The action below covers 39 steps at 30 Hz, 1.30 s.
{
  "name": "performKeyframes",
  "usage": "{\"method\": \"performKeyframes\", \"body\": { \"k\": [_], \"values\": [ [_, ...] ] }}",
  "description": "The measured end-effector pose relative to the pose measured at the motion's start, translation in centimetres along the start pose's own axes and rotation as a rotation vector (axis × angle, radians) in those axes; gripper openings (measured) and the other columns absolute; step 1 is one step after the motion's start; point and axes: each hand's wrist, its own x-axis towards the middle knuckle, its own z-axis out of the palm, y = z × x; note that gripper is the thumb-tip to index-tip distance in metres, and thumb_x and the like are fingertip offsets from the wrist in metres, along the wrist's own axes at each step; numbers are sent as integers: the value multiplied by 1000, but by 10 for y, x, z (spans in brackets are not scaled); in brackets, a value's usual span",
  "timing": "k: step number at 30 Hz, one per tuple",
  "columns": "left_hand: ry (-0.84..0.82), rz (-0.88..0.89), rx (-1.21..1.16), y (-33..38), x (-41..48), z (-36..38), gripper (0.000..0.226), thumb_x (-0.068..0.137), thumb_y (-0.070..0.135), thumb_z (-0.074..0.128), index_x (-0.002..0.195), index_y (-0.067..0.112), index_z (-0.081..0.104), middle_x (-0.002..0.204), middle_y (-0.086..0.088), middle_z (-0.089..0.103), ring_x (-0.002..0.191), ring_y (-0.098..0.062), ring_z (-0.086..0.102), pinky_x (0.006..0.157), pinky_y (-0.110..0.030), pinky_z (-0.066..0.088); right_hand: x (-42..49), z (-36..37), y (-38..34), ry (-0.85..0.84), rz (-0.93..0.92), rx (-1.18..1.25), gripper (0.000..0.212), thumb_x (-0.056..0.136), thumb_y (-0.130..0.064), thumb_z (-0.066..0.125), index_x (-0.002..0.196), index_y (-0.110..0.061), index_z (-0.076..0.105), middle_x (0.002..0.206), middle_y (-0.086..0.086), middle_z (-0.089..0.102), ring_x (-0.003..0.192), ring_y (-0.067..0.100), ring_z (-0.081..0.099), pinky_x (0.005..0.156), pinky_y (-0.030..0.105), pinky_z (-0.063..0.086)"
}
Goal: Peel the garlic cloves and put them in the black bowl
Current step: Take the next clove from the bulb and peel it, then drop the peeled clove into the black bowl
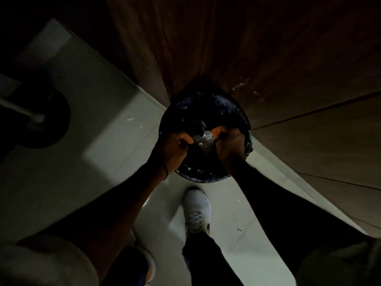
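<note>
The view is dim. I stand over a round black bin lined with a dark bag, on the floor against a wooden wall. My left hand and my right hand hang over its opening, fingers curled, close together. Between their fingertips sits a pale, crumpled clump of papery garlic skins, and both hands seem to pinch it. A few pale flakes show just above the clump inside the bin. No garlic cloves and no black bowl are in view.
My white shoe stands on the pale floor just before the bin. A dark round base with a pale pole is at the left. Wooden panelling rises behind and to the right of the bin.
</note>
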Motion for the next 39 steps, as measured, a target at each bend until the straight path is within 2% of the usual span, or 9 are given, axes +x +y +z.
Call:
{"method": "performKeyframes", "body": {
  "k": [4, 8, 12, 15, 18, 23, 26, 30, 39],
  "values": [
    [5, 1, -18, -11, 12, 3, 24, 94, -5, 53, 104, 2, 73, 114, -12, 70, 110, -19, 59, 87, -9, 34, 12, 9, 7, -134, -37, -43, 24, 95, -6, 53, 114, -8, 67, 119, 22, 62, 111, 40, 58, 95, 43, 49],
    [14, 22, -17, -12, 3, -7, 23, 92, 4, 55, 105, 8, 74, 113, -10, 71, 112, -26, 63, 98, -28, 47, -6, 5, 3, -122, -95, -179, 41, 94, -25, 47, 127, -4, 59, 125, 20, 58, 118, 38, 52, 99, 38, 40],
    [38, 5, -61, 1, -25, -30, 24, 90, 4, 56, 105, 8, 74, 109, -10, 73, 109, -27, 65, 99, -34, 51, -41, -14, -17, -92, -98, -100, 34, 85, -7, 56, 117, -6, 68, 112, 20, 68, 108, 39, 62, 94, 43, 50],
    [105, -7, -121, 21, -62, -52, 23, 90, -3, 58, 103, 7, 74, 107, -8, 72, 105, -22, 65, 91, -15, 48, -80, -40, -43, -78, -172, 36, 37, 76, 3, 53, 103, -10, 73, 103, 12, 72, 102, 31, 67, 91, 44, 55],
    [181, -11, -164, 50, -117, -83, 24, 90, -7, 59, 104, 5, 73, 108, -10, 71, 102, -18, 63, 81, 3, 39, -134, -74, -79, -127, -260, 115, 38, 79, 4, 52, 107, -10, 72, 109, 10, 71, 108, 27, 65, 96, 42, 53],
    [323, -46, -216, 98, -239, -157, 27, 92, -2, 54, 104, 13, 73, 110, -2, 70, 94, -17, 65, 84, -16, 50, -254, -145, -164, -221, -451, 191, 29, 91, 6, 53, 109, -8, 71, 109, 5, 70, 105, 17, 63, 95, 21, 48],
    [399, -56, -184, 123, -323, -208, 30, 94, 0, 52, 109, 15, 74, 114, 1, 67, 92, -9, 59, 80, -1, 39, -324, -176, -210, -308, -596, 200, 25, 90, 6, 55, 104, -9, 70, 103, 2, 69, 97, 11, 62, 87, 10, 45],
    [617, -59, -180, 136, -441, -271, 31, 91, 1, 54, 110, 16, 73, 106, 0, 69, 96, -12, 63, 84, -18, 46, -419, -196, -270, -451, -860, 190, 24, 88, 6, 56, 101, -9, 69, 100, 2, 69, 95, 8, 64, 84, 17, 48],
    [1281, -241, -300, 90, -651, -312, 23, 92, 10, 55, 105, 14, 74, 97, 2, 71, 88, -10, 66, 82, -26, 52, -611, -156, -347, -889, -1281, 186, 15, 94, -5, 59, 101, -14, 70, 96, -1, 67, 89, 12, 64, 79, 24, 50]
  ]
}}
